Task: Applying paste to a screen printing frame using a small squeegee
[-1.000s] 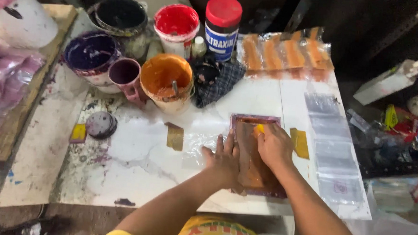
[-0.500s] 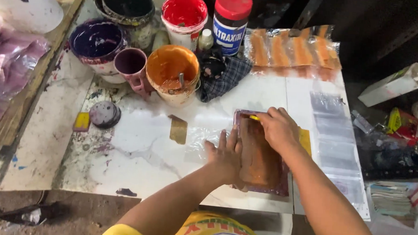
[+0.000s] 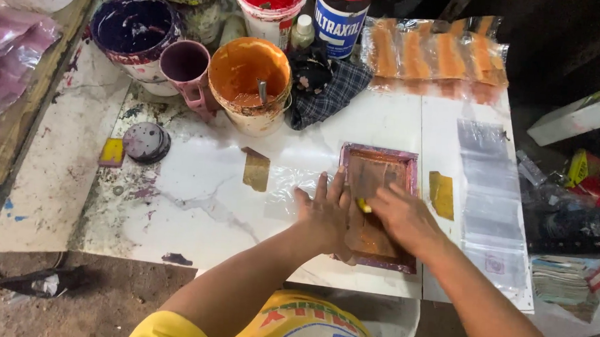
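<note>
Stained white marble tabletop (image 3: 197,204) over a dirt floor. Left hand (image 3: 325,213) flat, fingers spread, pinning the framed printing screen (image 3: 379,172) at its 9 o'clock edge; right hand (image 3: 405,220) closed on a yellow squeegee (image 3: 364,206). At 11 o'clock, orange paint bucket (image 3: 250,79); farther, purple tub (image 3: 131,26).

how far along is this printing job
Done, it seems: orange-printed bags lie along the table's far edge. In hand: left hand steadies the small framed screen, right hand drags a yellow squeegee across its orange-inked mesh. Left: a row of clear unprinted bags on the right.
</note>
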